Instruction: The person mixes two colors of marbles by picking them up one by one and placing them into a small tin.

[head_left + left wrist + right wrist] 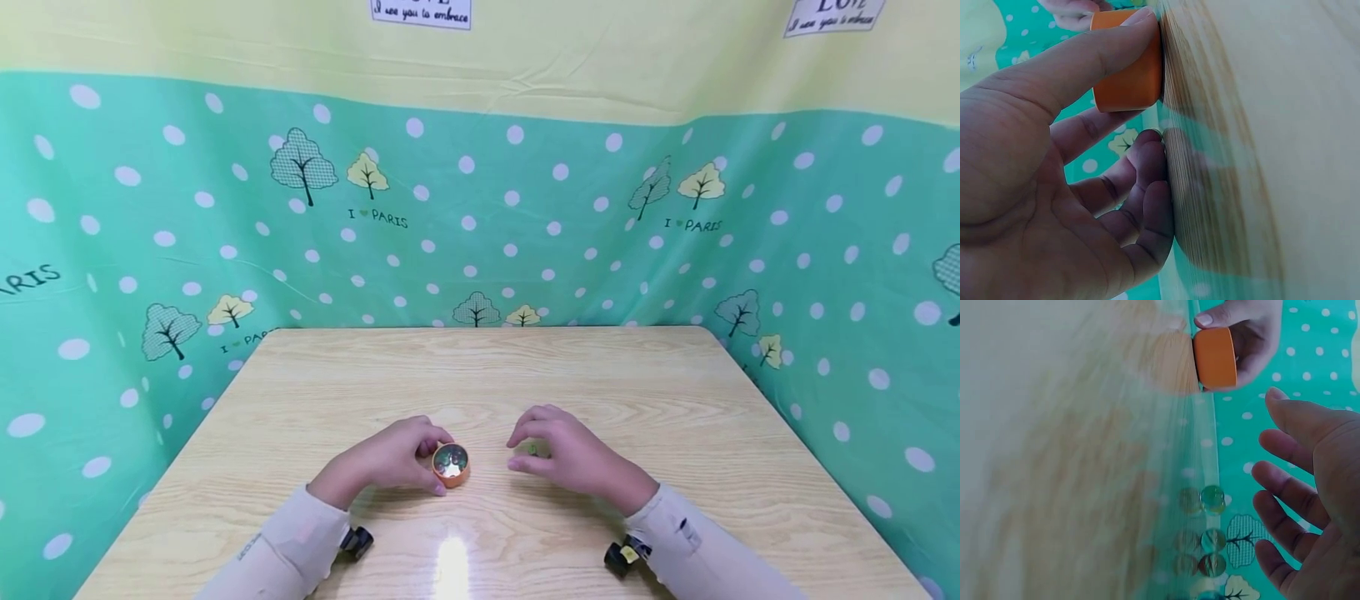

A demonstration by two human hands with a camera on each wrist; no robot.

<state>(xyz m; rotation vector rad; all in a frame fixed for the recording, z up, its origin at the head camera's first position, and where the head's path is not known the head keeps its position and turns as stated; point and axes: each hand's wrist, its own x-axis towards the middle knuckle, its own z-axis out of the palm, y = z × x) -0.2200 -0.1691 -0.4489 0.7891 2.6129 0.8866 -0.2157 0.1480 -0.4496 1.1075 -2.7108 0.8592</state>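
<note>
Left hand (pixel 397 457) pinches cup (pixel 1127 87); right hand (pixel 568 450) relaxed, holding nothing; cup looks light, stiff, grip by sides; marbles (pixel 1213 540) likely slick, pinch singly

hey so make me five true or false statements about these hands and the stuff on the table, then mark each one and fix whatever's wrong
1. The left hand holds the orange cup. True.
2. The right hand also grips that cup. False: it is apart from the cup, its fingers loosely curved.
3. Several glass marbles are on the table close to the right hand. True.
4. The orange cup is lying on its side. False: it stands upright on the table.
5. The cloth behind the table is printed with pale dots and trees. True.
</note>
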